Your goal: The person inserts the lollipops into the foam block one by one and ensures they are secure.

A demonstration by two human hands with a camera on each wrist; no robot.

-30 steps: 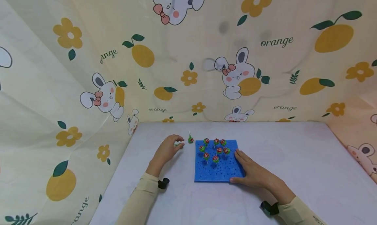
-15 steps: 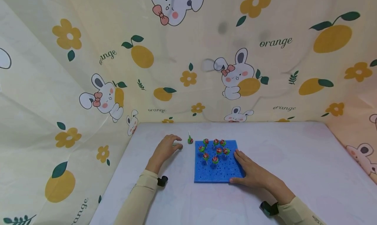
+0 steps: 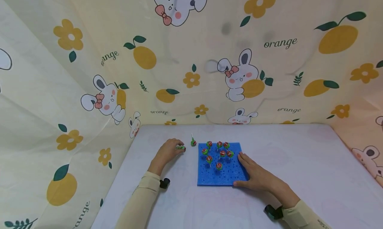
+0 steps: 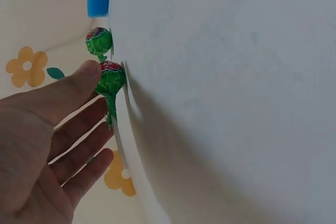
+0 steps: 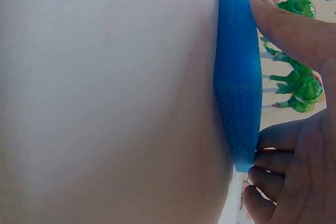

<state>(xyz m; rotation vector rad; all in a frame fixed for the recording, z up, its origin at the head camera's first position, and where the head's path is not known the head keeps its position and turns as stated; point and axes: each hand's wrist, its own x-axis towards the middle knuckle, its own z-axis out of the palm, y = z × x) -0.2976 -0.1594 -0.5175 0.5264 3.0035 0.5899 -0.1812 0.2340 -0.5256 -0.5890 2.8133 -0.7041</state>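
My left hand (image 3: pixel 167 153) holds a lollipop (image 4: pixel 109 80) in a green and red wrapper between thumb and fingers. That lollipop lies low against the white table, and its thin stick runs back beside the fingers. A second lollipop (image 3: pixel 193 143) lies loose just beyond, stick pointing away. My right hand (image 3: pixel 258 175) grips the near right corner of a blue foam board (image 3: pixel 219 179), thumb at the near edge and fingers along the right edge. Several lollipops stand by their sticks in the board's holes; the nearest one (image 3: pixel 219 166) is among them.
The white table (image 3: pixel 299 162) runs back to a patterned cloth (image 3: pixel 269 89) of rabbits and oranges. The same cloth hangs at both sides. Small holes dot the near part of the board.
My left fingers and thumb have drawn closer together around the lollipop. On the board, the nearest lollipop's head has shifted a little towards me. My right hand keeps its place.
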